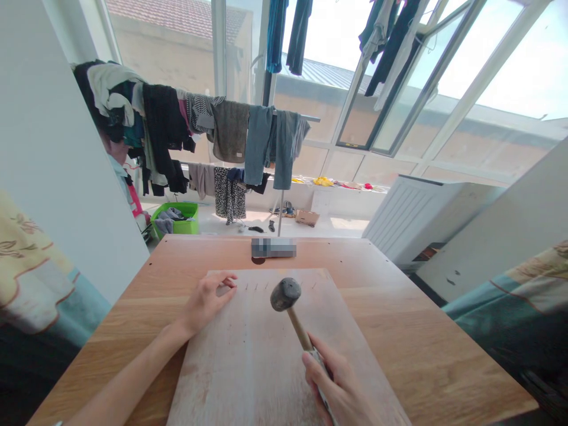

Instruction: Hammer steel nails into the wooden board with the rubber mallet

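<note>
Left hand (207, 300) rests loosely curled, holding nothing, fingertips on the pale board (248, 361) beside a row of small nails (256, 286), while right hand (339, 387) is clamped around the wooden handle of a mallet (286, 294), head raised above the board, on the wooden table (421, 331).

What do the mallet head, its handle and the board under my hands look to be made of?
Mallet head: dull dark grey, probably rubber. Handle: pale bare wood. Board: pale, faintly grained, likely unfinished plywood. Table: warmer wood-look, smooth.
</note>
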### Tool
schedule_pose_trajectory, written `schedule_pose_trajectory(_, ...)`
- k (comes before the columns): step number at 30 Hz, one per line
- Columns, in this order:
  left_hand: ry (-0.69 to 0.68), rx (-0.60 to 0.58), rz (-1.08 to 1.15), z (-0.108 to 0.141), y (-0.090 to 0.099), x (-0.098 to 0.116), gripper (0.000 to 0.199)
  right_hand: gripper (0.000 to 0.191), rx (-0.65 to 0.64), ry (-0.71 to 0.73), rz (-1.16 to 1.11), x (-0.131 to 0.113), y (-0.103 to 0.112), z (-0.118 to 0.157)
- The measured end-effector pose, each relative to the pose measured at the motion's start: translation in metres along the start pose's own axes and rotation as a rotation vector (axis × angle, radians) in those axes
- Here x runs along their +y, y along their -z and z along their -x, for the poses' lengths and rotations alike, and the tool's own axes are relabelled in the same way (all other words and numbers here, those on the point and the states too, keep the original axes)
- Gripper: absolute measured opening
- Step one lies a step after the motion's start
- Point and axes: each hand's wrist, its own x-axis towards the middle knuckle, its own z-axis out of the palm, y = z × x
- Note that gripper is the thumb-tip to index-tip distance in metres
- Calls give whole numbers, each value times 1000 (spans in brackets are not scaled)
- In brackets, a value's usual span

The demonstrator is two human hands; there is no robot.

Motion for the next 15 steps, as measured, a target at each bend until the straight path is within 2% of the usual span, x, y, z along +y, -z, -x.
schedule_pose_trajectory(3,10,1,-2,0,0,1,22,68,-102,37,-19,-18,-20,-10)
schedule_pose_trajectory(8,-23,36,22,0,-3,-3,23,45,-238,181,-26,-46,-54,-33)
schedule_pose_trajectory(11,-83,51,58,1,-5,-9,24,39,-258,200,36,-51,-65,-40)
schedule_pose_trajectory(15,-117,65,84,2,-6,-12,25,37,-254,210,48,-45,-67,-43)
